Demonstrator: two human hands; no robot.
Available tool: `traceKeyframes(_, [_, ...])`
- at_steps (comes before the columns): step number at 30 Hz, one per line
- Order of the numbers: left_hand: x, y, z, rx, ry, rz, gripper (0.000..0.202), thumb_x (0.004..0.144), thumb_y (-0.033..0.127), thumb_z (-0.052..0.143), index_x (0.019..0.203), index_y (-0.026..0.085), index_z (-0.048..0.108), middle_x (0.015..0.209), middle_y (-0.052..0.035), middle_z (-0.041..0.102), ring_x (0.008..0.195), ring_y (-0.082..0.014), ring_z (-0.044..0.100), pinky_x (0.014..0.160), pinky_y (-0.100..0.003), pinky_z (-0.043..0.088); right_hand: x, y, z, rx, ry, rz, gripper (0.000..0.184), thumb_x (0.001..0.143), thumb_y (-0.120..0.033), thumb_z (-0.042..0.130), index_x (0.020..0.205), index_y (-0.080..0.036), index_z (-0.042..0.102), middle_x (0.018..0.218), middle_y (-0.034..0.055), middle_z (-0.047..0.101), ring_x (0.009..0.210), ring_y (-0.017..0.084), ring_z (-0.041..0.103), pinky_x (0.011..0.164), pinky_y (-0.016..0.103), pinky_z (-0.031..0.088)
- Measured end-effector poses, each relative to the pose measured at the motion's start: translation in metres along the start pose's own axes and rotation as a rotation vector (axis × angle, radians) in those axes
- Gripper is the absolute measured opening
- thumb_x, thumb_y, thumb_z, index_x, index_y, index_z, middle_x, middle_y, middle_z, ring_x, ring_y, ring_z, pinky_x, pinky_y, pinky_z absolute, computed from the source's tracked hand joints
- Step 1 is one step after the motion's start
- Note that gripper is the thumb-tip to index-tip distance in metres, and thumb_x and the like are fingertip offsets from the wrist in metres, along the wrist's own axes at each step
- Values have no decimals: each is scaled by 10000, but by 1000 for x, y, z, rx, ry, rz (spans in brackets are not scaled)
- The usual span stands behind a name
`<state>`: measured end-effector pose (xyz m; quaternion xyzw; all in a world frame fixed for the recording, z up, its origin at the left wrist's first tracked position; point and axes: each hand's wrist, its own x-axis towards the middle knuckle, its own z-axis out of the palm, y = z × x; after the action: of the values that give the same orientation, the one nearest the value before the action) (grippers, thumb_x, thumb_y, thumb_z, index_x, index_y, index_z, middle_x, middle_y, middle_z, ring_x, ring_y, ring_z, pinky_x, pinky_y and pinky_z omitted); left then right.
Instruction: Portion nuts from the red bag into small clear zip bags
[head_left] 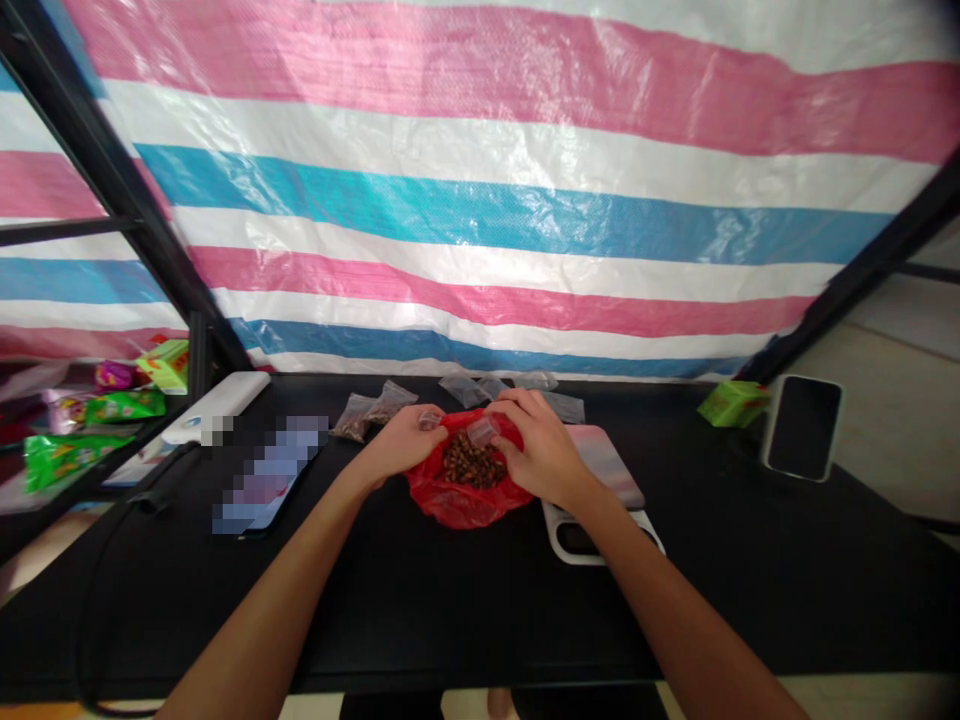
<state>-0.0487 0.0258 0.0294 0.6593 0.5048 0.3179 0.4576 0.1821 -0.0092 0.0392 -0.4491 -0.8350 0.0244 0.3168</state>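
A red plastic bag lies open on the black table, with small brown dried pieces heaped inside. At its left rim my left hand is closed, a small clear plastic bag apparently between the fingers; its full shape is hidden. Over the bag's right side, my right hand is closed round a small clear plastic cup tilted above the brown pieces. Behind my left hand lie small clear bags filled with similar brown bits.
Flat clear bags lie at the back. A white kitchen scale is partly under my right forearm. One phone lies left; another stands right by a green box. A white power strip and cable are at left.
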Motion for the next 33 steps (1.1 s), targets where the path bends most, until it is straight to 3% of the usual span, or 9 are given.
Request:
traceKeyframes(5, [-2,4,3,-66,13,2,159,789,279,587,852,169,684,703,11,674,614,-139,583,574,-232,417,-2,-6,-3,-145,-150,22,225,841,-192,706,1056,-223,649,1094,71,659,1060,277,526,924,415,403])
traceKeyframes(14, [-1,0,7,-61,-66,8,186,824,342,630,884,174,681,761,3,683,685,-156,618,650,-254,460,-4,2,-5,-272,-127,72,119,854,-279,710,942,-207,673,1129,98,621,1121,307,483,980,449,368])
traceKeyframes(22, [0,0,12,-172,-47,8,233,843,399,668,925,181,677,835,-7,705,749,-168,638,683,-261,474,-7,-7,7,-189,-181,21,252,900,-295,712,1146,-248,733,1235,96,625,1165,299,471,988,456,367])
traceKeyframes(28, [2,-2,13,-316,-48,-1,250,818,392,711,935,177,664,877,-18,710,795,-173,652,732,-271,488,-8,-5,9,-185,-173,27,281,891,-264,722,1171,-258,740,1249,91,624,1169,305,460,994,464,358])
traceKeyframes(33, [2,-2,13,-283,-45,-16,260,824,406,694,948,181,654,872,-18,705,777,-171,645,703,-263,480,-8,-9,13,-201,-171,27,287,908,-314,719,1188,-250,721,1229,100,613,1153,304,455,967,453,360])
